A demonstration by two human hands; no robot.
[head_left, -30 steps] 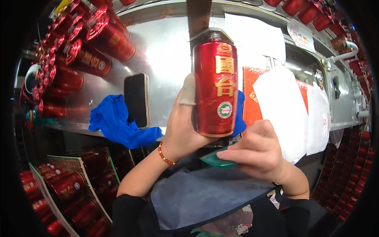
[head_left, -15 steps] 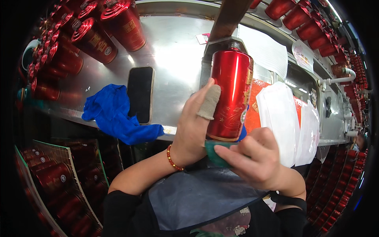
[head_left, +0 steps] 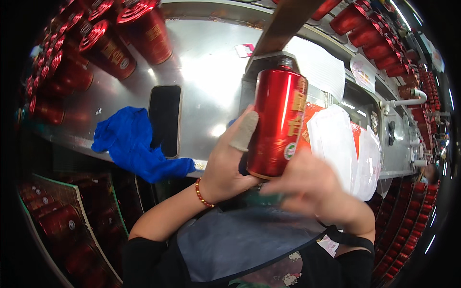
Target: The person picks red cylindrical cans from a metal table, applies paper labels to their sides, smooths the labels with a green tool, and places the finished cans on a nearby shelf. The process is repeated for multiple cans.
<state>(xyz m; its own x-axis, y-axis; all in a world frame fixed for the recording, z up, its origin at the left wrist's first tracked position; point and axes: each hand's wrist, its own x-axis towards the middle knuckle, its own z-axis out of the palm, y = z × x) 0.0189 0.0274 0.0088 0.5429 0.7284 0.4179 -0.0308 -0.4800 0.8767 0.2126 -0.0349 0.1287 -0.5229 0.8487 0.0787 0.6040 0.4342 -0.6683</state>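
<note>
A shiny red bottle (head_left: 277, 120) with gold lettering and a bare threaded neck is tilted over the worktop's near edge. My left hand (head_left: 228, 163) is closed along its left side, a beige finger sleeve (head_left: 246, 130) on the thumb. Blurred by motion, my right hand (head_left: 314, 189) is at the bottle's lower right, fingers curled below the base. A dark green flat piece (head_left: 265, 198) shows at those fingertips, partly hidden; its kind is unclear.
Left on the metal worktop (head_left: 206, 43) lie a blue cloth (head_left: 127, 144) and a black phone (head_left: 164, 120). Red canisters (head_left: 111, 50) crowd the far left. White sheets (head_left: 331, 144) lie right, partly over a red sheet. A brown post (head_left: 286, 24) rises behind the bottle.
The bottle has turned, bringing more gold lettering and a round white-green emblem into sight. My right hand has moved slightly and is now smeared by motion. My left hand still holds the bottle.
</note>
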